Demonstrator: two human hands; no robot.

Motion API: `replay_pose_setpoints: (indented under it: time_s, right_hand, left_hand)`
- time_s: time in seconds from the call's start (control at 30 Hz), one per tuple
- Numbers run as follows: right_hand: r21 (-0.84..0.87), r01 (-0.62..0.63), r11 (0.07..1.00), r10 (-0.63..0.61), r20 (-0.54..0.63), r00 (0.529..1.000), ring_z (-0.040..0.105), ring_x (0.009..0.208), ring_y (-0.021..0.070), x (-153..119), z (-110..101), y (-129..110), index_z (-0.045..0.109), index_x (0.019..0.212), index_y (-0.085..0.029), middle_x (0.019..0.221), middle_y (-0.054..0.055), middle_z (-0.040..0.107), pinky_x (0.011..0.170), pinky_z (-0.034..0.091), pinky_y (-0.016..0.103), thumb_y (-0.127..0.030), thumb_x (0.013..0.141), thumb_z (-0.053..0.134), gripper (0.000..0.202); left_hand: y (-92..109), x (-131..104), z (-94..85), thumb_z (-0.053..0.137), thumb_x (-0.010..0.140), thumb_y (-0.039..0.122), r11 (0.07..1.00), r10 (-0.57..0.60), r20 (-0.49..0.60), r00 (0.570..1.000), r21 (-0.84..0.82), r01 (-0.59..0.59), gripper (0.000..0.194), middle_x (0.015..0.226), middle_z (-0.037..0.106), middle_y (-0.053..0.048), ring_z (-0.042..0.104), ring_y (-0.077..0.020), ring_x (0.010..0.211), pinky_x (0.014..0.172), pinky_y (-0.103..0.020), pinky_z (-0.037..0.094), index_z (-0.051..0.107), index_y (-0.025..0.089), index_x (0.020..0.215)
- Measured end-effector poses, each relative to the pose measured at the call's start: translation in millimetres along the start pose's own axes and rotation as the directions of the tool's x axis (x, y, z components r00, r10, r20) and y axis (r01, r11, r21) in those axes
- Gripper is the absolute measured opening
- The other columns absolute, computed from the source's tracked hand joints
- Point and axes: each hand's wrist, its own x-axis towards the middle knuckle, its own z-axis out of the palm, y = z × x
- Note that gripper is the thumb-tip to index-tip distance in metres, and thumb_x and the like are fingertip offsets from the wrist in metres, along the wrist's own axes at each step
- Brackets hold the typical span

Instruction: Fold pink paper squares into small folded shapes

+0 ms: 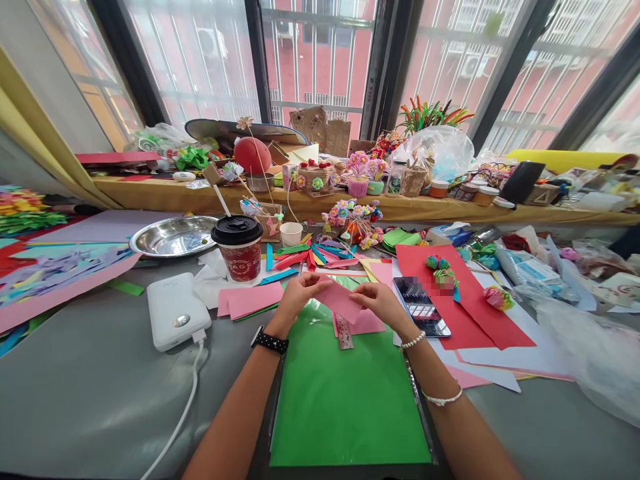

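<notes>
A small piece of pink paper (339, 300) is stretched between my two hands, above a green sheet (350, 407) in a clear sleeve. My left hand (303, 293) pinches its left end, and my right hand (381, 303) pinches the right side between thumb and fingers. Below the held piece, another pink paper (367, 323) lies on the green sheet, partly hidden. Beside it is a narrow patterned strip (345, 333), perhaps a ruler. More pink slips (255, 300) rest left of my left hand.
A lidded paper cup (240, 250) with a straw and a white power bank (179, 311) with a cable stand on the left. A phone (423, 307) and red paper (480, 307) lie to the right. Coloured strips (320, 253) and a metal plate (173, 237) are farther back.
</notes>
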Motion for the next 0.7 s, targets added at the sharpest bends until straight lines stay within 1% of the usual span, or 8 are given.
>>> replay_pose_setpoints:
  time_s: [0.07,0.17,0.27,0.33,0.4,0.5,0.7]
  right_hand:
    - [-0.051,0.019,0.999,-0.018,0.015,1.0,0.051,0.054,0.0124,-0.4,-3.0,-1.5,0.061,0.065,-0.014,0.058,0.002,0.058,0.049,0.041,0.022,-0.03,0.062,0.058,0.017]
    - [-0.116,0.064,0.991,-0.066,-0.01,0.998,0.052,0.057,0.0126,-1.1,-5.6,-4.8,0.062,0.068,-0.014,0.063,0.003,0.06,0.051,0.04,0.022,-0.03,0.066,0.054,0.019]
    - [-0.166,0.107,0.98,-0.106,0.012,0.994,0.052,0.058,0.0123,-2.4,-4.3,-8.4,0.062,0.069,-0.014,0.064,0.003,0.061,0.051,0.039,0.021,-0.03,0.068,0.052,0.019]
    - [-0.208,0.138,0.968,-0.134,0.035,0.99,0.052,0.058,0.0122,-3.3,-2.3,-10.0,0.063,0.067,-0.015,0.063,0.002,0.061,0.05,0.038,0.021,-0.029,0.068,0.052,0.018]
    - [-0.237,0.151,0.96,-0.146,0.04,0.988,0.052,0.058,0.0124,-3.6,-0.9,-10.3,0.063,0.067,-0.015,0.063,0.002,0.061,0.05,0.039,0.021,-0.028,0.068,0.052,0.017]
    - [-0.243,0.136,0.96,-0.139,0.006,0.99,0.054,0.06,0.0135,-2.9,-1.0,-8.9,0.064,0.07,-0.015,0.066,0.003,0.063,0.052,0.04,0.021,-0.027,0.069,0.051,0.018]
    - [-0.272,0.129,0.953,-0.179,-0.166,0.97,0.057,0.06,0.0151,-1.0,-0.4,-7.6,0.064,0.07,-0.015,0.066,0.005,0.065,0.054,0.042,0.023,-0.027,0.068,0.052,0.017]
  left_hand:
    - [0.3,0.4,-2.8,0.066,0.053,0.034,0.998,-0.002,0.058,0.998,0.066,-0.001,0.029,0.067,0.062,-0.003,0.054,-0.0121,0.061,0.056,-0.021,0.041,0.061,0.011,0.07]
    - [-0.9,0.2,-3.3,0.065,0.053,0.032,0.989,-0.013,0.167,0.986,0.149,-0.012,0.025,0.064,0.062,-0.002,0.054,-0.0114,0.06,0.055,-0.021,0.039,0.062,0.012,0.068]
    - [-1.7,-1.2,-0.8,0.062,0.057,0.032,0.966,0.014,0.244,0.97,0.249,-0.077,0.021,0.066,0.062,-0.001,0.054,-0.0117,0.063,0.056,-0.02,0.039,0.063,0.014,0.067]
    - [-1.1,-2.6,1.1,0.06,0.06,0.033,0.943,0.038,0.272,0.962,0.309,-0.124,0.02,0.067,0.062,-0.002,0.054,-0.0124,0.064,0.056,-0.02,0.038,0.063,0.014,0.066]
    - [0.3,-3.8,2.4,0.058,0.061,0.034,0.924,0.047,0.273,0.961,0.353,-0.146,0.021,0.067,0.063,-0.002,0.054,-0.0132,0.064,0.056,-0.02,0.038,0.064,0.014,0.065]
    - [2.4,-4.6,2.6,0.057,0.061,0.036,0.909,0.056,0.23,0.971,0.391,-0.146,0.023,0.067,0.063,-0.003,0.054,-0.0141,0.064,0.055,-0.021,0.038,0.064,0.014,0.065]
    - [2.4,-4.0,0.9,0.057,0.06,0.039,0.905,0.07,0.125,0.99,0.41,-0.116,0.028,0.066,0.064,-0.004,0.054,-0.0145,0.063,0.054,-0.021,0.038,0.064,0.013,0.065]
